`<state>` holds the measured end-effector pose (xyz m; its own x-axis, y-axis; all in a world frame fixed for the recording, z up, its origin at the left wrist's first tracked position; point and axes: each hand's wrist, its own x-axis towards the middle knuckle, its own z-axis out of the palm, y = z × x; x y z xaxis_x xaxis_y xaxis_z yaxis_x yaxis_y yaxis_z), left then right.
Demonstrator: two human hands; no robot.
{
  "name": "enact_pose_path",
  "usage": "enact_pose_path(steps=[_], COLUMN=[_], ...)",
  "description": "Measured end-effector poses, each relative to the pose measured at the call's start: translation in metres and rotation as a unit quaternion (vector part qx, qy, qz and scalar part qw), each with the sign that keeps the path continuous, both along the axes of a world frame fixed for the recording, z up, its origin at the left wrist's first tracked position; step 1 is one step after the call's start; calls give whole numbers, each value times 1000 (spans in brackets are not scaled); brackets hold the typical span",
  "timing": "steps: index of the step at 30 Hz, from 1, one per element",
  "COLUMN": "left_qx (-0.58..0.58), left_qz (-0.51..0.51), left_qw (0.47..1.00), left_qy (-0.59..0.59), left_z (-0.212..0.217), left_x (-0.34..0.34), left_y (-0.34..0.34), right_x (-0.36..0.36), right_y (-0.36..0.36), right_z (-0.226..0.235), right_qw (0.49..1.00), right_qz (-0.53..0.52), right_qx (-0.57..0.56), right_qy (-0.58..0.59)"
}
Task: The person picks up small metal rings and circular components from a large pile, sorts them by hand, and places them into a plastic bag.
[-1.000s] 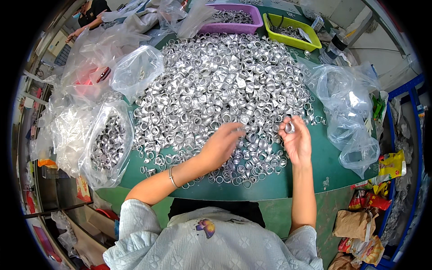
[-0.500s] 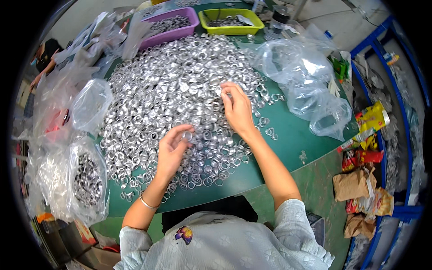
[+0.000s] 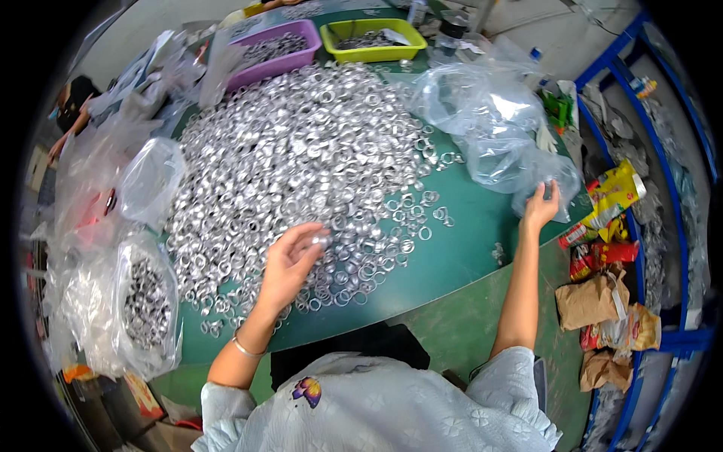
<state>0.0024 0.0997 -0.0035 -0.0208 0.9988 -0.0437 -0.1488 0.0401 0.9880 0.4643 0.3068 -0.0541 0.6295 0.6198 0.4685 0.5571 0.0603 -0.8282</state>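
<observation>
A broad heap of small silvery metal rings (image 3: pixel 301 143) covers much of the green table (image 3: pixel 467 233). At the heap's near side, my left hand (image 3: pixel 290 264) has its thumb and fingers closed on a metal ring (image 3: pixel 321 239), slightly blurred. Over to the right, my right hand (image 3: pixel 540 207) reaches to the near end of a clear plastic bag (image 3: pixel 497 154). Two of its fingertips point up and stand apart against the bag. Nothing shows between them.
Behind the heap stand a purple bin (image 3: pixel 279 64) and a yellow-green bin (image 3: pixel 376 53), both holding metal pieces. A clear bag of rings (image 3: pixel 147 301) sits at left. Snack packets and a brown paper bag (image 3: pixel 591 300) hang by the blue rack (image 3: pixel 681 226). Another person's arm (image 3: pixel 69 135) shows far left.
My right hand has moved from the heap rightward to the clear bag, and its fingertips have parted. My left hand stays over the near part of the heap with a ring.
</observation>
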Motion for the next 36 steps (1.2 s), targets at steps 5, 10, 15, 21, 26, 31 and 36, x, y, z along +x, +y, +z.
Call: enact_pose_path(steps=[5,10,15,21,26,31,36], left_qx=[10,16,144,123,95,112,127], left_qz=[23,107,162,71,29,60,133], left_qw=[1000,987,896,817,834,846,914], left_qy=[15,122,387,559,542,518,363], left_z=[2,-4,-9,-13,-18,-26,-23], left_x=[-3,-11,-8,-5,-8,-3,-13], left_y=[-9,-12,22,58,66,69,68], right_x=[-30,-157,-269,-326,-295,-271,-286], right_y=[-22,-88,-113,-104,-91,-79,-75], right_z=[5,37,51,29,21,32,40], right_qw=[956,962,817,759,826,543,695], right_qz=[-39,267,552,492,537,600,649], right_qx=[-60,-49,-76,-150,-107,-228,-192], right_qy=[-285,-18,-150,-400,-136,541,242])
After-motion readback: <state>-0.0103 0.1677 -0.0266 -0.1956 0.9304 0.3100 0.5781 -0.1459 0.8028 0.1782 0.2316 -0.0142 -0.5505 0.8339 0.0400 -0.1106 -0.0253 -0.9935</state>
